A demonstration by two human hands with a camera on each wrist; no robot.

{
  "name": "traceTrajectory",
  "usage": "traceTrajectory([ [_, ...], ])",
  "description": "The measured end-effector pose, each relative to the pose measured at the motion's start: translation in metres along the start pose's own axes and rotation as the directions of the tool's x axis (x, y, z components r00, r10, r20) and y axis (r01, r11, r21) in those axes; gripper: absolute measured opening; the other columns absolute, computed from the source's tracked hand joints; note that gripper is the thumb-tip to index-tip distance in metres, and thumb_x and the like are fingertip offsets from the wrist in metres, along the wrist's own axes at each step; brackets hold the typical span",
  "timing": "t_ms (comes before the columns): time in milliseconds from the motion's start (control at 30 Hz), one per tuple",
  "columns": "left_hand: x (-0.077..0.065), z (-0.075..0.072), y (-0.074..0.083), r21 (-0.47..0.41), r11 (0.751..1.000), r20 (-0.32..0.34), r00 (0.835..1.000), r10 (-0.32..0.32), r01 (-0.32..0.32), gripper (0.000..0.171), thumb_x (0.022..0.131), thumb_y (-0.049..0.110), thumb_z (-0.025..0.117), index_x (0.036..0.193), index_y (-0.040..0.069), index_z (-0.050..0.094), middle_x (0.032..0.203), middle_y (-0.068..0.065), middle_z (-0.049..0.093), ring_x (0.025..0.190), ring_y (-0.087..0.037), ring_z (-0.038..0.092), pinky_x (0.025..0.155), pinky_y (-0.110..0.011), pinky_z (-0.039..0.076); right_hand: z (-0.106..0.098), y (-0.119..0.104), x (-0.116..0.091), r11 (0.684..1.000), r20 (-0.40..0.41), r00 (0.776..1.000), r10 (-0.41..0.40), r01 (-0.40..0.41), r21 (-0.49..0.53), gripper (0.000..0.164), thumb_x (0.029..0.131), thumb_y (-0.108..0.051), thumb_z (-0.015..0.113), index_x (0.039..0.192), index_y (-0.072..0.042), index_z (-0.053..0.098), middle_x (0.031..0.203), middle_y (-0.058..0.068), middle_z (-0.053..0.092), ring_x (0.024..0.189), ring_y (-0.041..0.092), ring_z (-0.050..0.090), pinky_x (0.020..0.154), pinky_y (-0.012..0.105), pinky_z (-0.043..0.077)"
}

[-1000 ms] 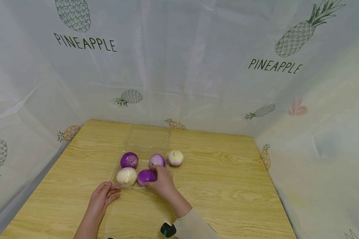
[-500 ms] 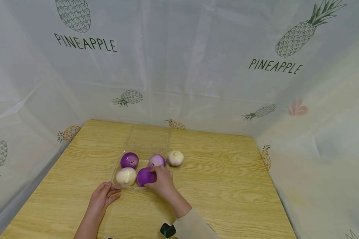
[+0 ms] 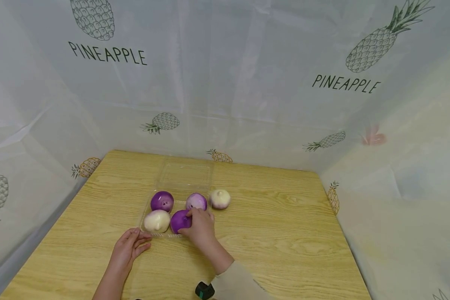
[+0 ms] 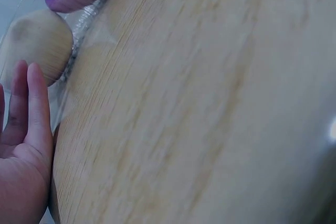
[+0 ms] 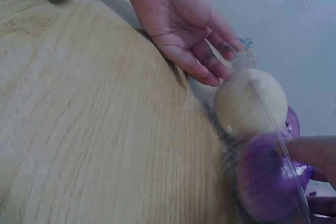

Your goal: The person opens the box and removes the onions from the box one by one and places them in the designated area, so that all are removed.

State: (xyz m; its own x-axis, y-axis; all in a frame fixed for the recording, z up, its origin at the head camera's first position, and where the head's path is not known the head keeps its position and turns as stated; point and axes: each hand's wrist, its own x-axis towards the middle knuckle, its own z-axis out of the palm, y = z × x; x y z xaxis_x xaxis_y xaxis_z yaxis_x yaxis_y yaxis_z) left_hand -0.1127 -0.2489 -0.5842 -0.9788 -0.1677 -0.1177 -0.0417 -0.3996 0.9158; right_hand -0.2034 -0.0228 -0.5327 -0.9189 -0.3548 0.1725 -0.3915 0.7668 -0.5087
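Observation:
An open clear plastic clamshell box [image 3: 147, 208] holds several onions on the table. My right hand [image 3: 202, 227] grips a purple onion [image 3: 180, 222] at the box's front right, thumb on the near side and fingers on the far side. Left of it sits a cream-white onion [image 3: 157, 221]. Behind them are a dark purple onion [image 3: 162, 201] and a paler purple one [image 3: 196, 201], partly covered by my right fingers. My left hand [image 3: 125, 248] rests at the front left corner of the box, fingers fairly straight; the left wrist view shows its fingertips [image 4: 35, 74] beside the white onion.
A cream onion with a purple-tinged base [image 3: 220, 198] lies on the table just right of the box. The clear lid [image 3: 185, 175] is folded back flat behind it. Around the wooden table [image 3: 277, 233] hang white curtains [image 3: 247, 96] printed with pineapples.
My right hand has shifted slightly left with the purple onion, and the white onion beside it has slid a little left too. The left hand has stayed in place.

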Motion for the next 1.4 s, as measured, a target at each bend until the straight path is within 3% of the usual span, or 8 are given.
traceTrajectory([
  [267, 0.0007, -0.0001, -0.0013, 0.02, 1.0, 0.007, 1.0, 0.005, -0.005, 0.024, 0.106, 0.024, 0.044, 0.099, 0.007, 0.06, 0.095, -0.003, 0.07, 0.092, -0.015, 0.066, 0.08, -0.032, 0.059, 0.0072, -0.0054, -0.0008, 0.995, -0.084, 0.996, 0.024, -0.031, -0.095, 0.052, 0.061, -0.045, 0.091, 0.094, -0.018, 0.06, 0.087, -0.006, 0.063, 0.088, 0.017, 0.061, 0.096, 0.041, 0.039],
  [533, 0.0004, 0.0001, -0.0009, 0.011, 1.0, 0.014, 1.0, 0.018, -0.018, 0.025, 0.106, 0.023, 0.044, 0.099, 0.005, 0.06, 0.095, -0.005, 0.07, 0.091, -0.017, 0.066, 0.079, -0.032, 0.059, 0.0065, -0.0037, -0.004, 1.0, -0.12, 0.993, 0.0, -0.003, -0.018, 0.054, 0.06, -0.039, 0.094, 0.093, -0.017, 0.057, 0.088, -0.004, 0.059, 0.091, 0.017, 0.059, 0.099, 0.044, 0.037],
  [733, 0.0003, 0.0001, -0.0008, 0.002, 1.0, 0.006, 1.0, 0.012, -0.012, 0.024, 0.106, 0.023, 0.045, 0.098, 0.006, 0.06, 0.094, -0.005, 0.07, 0.091, -0.016, 0.067, 0.079, -0.032, 0.059, 0.007, -0.0011, -0.0029, 1.0, -0.106, 0.994, -0.008, 0.008, -0.001, 0.055, 0.061, -0.038, 0.094, 0.097, -0.015, 0.059, 0.094, -0.001, 0.057, 0.097, 0.019, 0.056, 0.1, 0.044, 0.035],
  [967, 0.0002, 0.0002, -0.0013, 0.002, 1.0, -0.006, 1.0, -0.001, 0.001, 0.025, 0.106, 0.025, 0.046, 0.098, 0.006, 0.061, 0.094, -0.005, 0.07, 0.09, -0.017, 0.066, 0.079, -0.033, 0.059, 0.0034, -0.0022, -0.0008, 1.0, -0.038, 0.999, 0.017, -0.017, -0.009, 0.071, 0.064, -0.04, 0.092, 0.123, -0.01, 0.065, 0.11, 0.006, 0.061, 0.106, 0.02, 0.054, 0.103, 0.045, 0.032],
  [1200, -0.0001, 0.0, -0.0017, 0.005, 1.0, 0.004, 1.0, 0.006, -0.006, 0.025, 0.106, 0.024, 0.045, 0.098, 0.006, 0.06, 0.094, -0.005, 0.069, 0.091, -0.017, 0.066, 0.079, -0.033, 0.059, 0.0015, -0.0008, 0.0006, 1.0, -0.014, 1.0, 0.001, -0.001, 0.009, 0.067, 0.064, -0.041, 0.091, 0.121, -0.014, 0.069, 0.109, 0.004, 0.061, 0.106, 0.019, 0.054, 0.104, 0.045, 0.031],
  [1400, 0.0002, -0.0006, -0.002, 0.003, 1.0, 0.013, 1.0, 0.015, -0.015, 0.026, 0.106, 0.024, 0.045, 0.099, 0.005, 0.061, 0.094, -0.005, 0.069, 0.091, -0.017, 0.066, 0.079, -0.033, 0.059, 0.0012, 0.0, 0.001, 0.998, -0.027, 0.999, -0.045, 0.044, -0.04, 0.063, 0.065, -0.042, 0.09, 0.119, -0.015, 0.07, 0.108, -0.001, 0.066, 0.105, 0.014, 0.057, 0.103, 0.045, 0.033],
])
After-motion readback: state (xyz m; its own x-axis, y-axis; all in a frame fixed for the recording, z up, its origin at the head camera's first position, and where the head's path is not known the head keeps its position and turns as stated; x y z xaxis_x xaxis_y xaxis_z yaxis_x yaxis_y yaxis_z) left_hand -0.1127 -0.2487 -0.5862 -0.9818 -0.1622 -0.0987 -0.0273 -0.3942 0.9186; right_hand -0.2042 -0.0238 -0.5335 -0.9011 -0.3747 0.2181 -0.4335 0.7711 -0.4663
